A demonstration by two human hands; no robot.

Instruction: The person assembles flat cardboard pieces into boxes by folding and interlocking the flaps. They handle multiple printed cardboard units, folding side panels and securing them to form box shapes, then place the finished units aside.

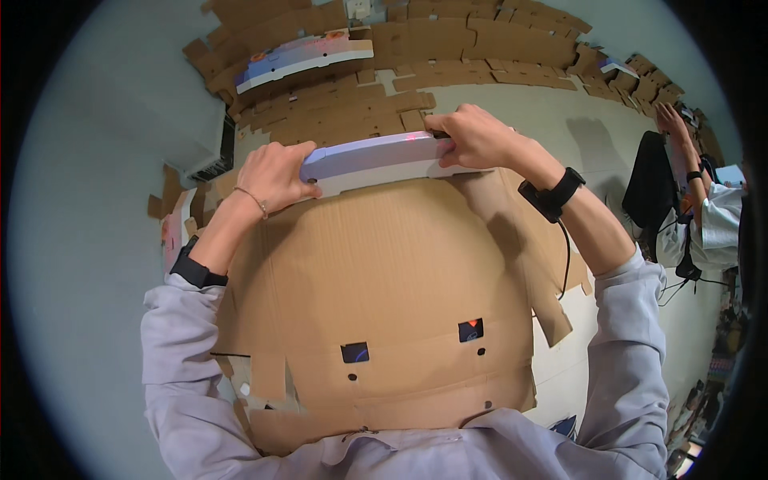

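A long printed cardboard piece, lilac on its upper face and white below, runs crosswise at the far edge of a large brown cardboard sheet. Around its left end my left hand is closed, thumb on the near side. My right hand grips the other end, with the thumb in front and the fingers over the top. Whether the piece is joined to the brown sheet I cannot tell. Near my body the sheet has two rectangular cutouts and several small round holes.
Flattened brown cardboard is piled along the far side, with another lilac-and-white printed piece on it. A pale wall stands at left. At right another person's arm shows beside a black object.
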